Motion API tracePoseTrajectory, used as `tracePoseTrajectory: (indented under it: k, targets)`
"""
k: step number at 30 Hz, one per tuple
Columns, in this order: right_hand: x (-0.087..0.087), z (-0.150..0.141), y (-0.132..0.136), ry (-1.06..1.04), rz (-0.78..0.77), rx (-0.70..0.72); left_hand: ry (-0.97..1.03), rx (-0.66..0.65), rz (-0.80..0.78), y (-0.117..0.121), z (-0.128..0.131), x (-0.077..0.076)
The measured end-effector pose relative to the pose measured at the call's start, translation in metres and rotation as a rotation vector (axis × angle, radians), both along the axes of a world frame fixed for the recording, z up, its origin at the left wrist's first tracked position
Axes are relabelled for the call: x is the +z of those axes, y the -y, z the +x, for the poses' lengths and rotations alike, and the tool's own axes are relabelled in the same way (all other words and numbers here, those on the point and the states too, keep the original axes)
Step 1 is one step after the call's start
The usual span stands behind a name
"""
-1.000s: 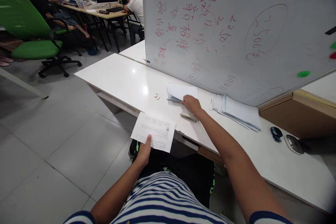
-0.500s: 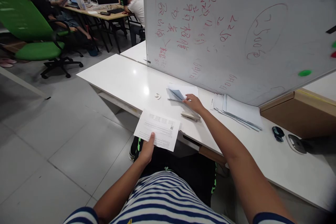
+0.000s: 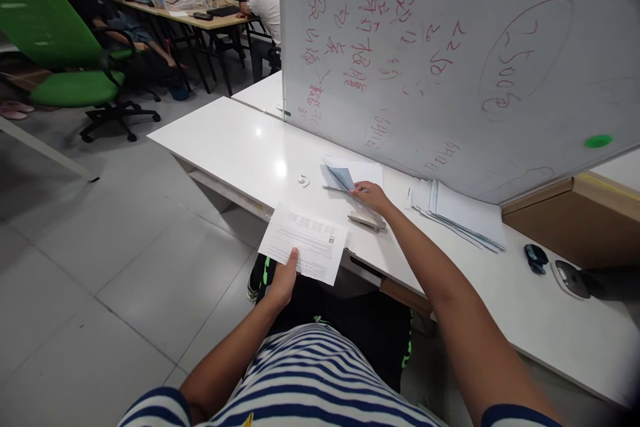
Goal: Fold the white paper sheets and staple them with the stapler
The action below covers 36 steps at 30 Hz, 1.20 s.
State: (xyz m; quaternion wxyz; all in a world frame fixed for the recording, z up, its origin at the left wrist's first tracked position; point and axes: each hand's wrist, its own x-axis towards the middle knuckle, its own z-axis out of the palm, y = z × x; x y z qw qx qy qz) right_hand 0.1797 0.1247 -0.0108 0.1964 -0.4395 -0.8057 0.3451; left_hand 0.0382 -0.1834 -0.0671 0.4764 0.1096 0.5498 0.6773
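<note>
My left hand (image 3: 286, 273) grips a printed sheet of paper (image 3: 303, 240) by its near edge, thumb on top, over my lap just off the desk. Across the desk, my right hand (image 3: 371, 196) pinches the corner of a bluish sheet (image 3: 342, 177), which is lifted and curled. White paper (image 3: 367, 169) lies flat beneath and behind that sheet. Close below my right wrist rests a stapler (image 3: 367, 221). A small white ring-like object (image 3: 303, 181), perhaps a roll of tape, sits to the left of the papers.
On the white desk (image 3: 225, 140), a paper stack (image 3: 465, 213) lies right of my forearm. Farther right are a dark small object (image 3: 536, 258), a grey-black device (image 3: 571, 279) and a cardboard box (image 3: 575, 220). A whiteboard (image 3: 450, 80) stands behind. Two people sit at the far left.
The view has shifted slightly. Both hands keep their holds, on the printed sheet and on the bluish sheet's corner, with hardly any movement.
</note>
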Motion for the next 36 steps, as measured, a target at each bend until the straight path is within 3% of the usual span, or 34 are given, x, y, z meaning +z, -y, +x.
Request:
tracePoseTrajectory:
  k: [9, 16, 18, 22, 26, 31, 36]
  targets:
    - [0.015, 0.000, 0.002, -0.042, -0.023, -0.074, 0.019, -0.024, -0.022, 0.000, 0.001, 0.007]
    - [0.028, 0.000, 0.004, 0.126, 0.344, -0.017, 0.016, -0.024, -0.004, 0.000, 0.002, 0.004]
    - [0.030, -0.003, 0.008, 0.210, 0.387, -0.066, 0.027, -0.021, 0.006, 0.000, 0.003, 0.003]
    - [0.028, -0.007, 0.018, 0.367, 0.447, -0.016, 0.028, -0.017, 0.013, 0.001, 0.004, 0.003]
    - [0.021, -0.007, 0.023, 0.463, 0.456, -0.088, 0.030, -0.023, 0.016, 0.001, 0.005, 0.004]
    - [0.019, -0.006, 0.023, 0.530, 0.435, -0.100, 0.065, -0.041, 0.038, -0.016, 0.002, 0.021]
    - [0.025, -0.006, 0.025, 0.588, 0.376, -0.001, -0.079, -0.100, 0.110, -0.063, -0.009, 0.053]
